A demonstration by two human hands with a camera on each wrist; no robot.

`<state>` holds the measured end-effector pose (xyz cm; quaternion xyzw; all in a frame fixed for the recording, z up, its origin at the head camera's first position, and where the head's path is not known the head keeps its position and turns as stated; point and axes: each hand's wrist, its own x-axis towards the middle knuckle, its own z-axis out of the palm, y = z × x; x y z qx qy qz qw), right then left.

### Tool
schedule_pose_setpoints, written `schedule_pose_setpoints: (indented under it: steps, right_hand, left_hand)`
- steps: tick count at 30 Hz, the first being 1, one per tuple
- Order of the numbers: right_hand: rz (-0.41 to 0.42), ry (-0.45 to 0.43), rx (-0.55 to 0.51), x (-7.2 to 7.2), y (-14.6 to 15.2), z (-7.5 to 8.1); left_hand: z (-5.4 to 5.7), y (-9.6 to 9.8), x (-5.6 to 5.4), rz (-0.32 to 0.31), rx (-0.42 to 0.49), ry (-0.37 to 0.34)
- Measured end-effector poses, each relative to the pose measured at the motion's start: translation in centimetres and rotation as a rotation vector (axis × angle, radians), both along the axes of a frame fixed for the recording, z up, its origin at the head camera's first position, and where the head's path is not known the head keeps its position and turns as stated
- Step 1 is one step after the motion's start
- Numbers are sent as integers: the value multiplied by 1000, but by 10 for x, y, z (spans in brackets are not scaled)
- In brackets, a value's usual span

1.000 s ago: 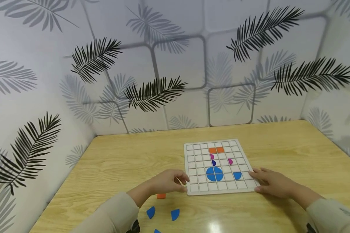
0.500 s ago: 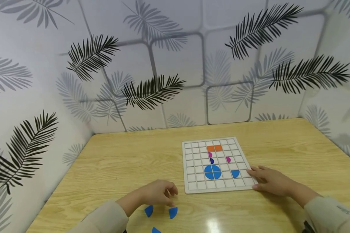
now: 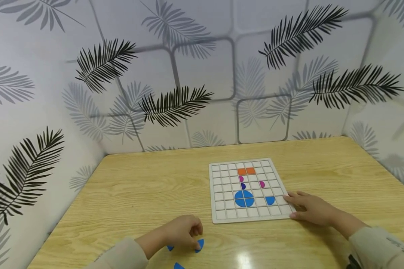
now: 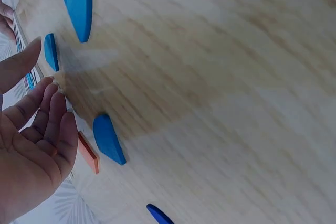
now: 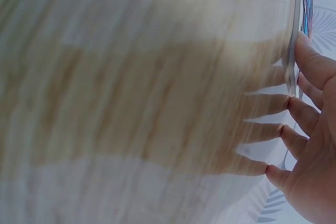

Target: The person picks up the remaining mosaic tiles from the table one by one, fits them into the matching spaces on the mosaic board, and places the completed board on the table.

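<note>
In the head view a white grid board (image 3: 222, 215) lies flat on the table, with orange squares, small pink and dark blue half-rounds and blue quarter-circle pieces in its cells. Beside its right edge my right hand (image 3: 313, 209) rests, thumb and fingertips touching the edge; the right wrist view shows those fingers spread against the tabletop. My left hand (image 3: 183, 231) hovers low, left of the board, its thumb over a loose blue quarter-circle piece (image 3: 200, 245). Seen from the left wrist, this piece (image 4: 51, 52) lies past the thumb tip, with thumb and fingers apart.
Other loose blue quarter-circle pieces lie near the left hand, one (image 3: 178, 266) at the head view's bottom edge and another (image 4: 107, 139) by the fingers. An orange piece (image 4: 88, 152) and a dark blue piece (image 4: 159, 214) lie on the wooden table (image 3: 148, 179). A leaf-patterned wall stands behind.
My left hand has left the board's left edge and moved down and left to the loose blue piece. The right hand stays at the board's right edge.
</note>
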<state>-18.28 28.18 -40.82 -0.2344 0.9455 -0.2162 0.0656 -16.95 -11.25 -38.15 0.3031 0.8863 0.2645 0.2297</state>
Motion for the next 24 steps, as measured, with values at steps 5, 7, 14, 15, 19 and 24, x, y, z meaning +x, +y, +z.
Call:
schedule_pose_setpoints:
  steps: [5, 7, 14, 15, 19, 24]
  right_hand:
    - [1, 10, -4, 0, -1, 0]
    - [0, 14, -3, 1, -2, 1]
    - [-2, 2, -5, 2, -3, 3]
    - [-2, 0, -5, 2, -3, 3]
    - [-3, -5, -6, 2, -4, 2]
    - [-7, -13, -7, 2, -4, 4]
  left_hand:
    - [1, 2, 5, -30, -58, 94]
    - [1, 3, 7, -37, -79, 127]
    - [3, 5, 12, -41, -96, 130]
    - [3, 5, 12, -43, -96, 131]
    - [2, 5, 12, -49, -97, 135]
    - [1, 5, 10, -52, -61, 102]
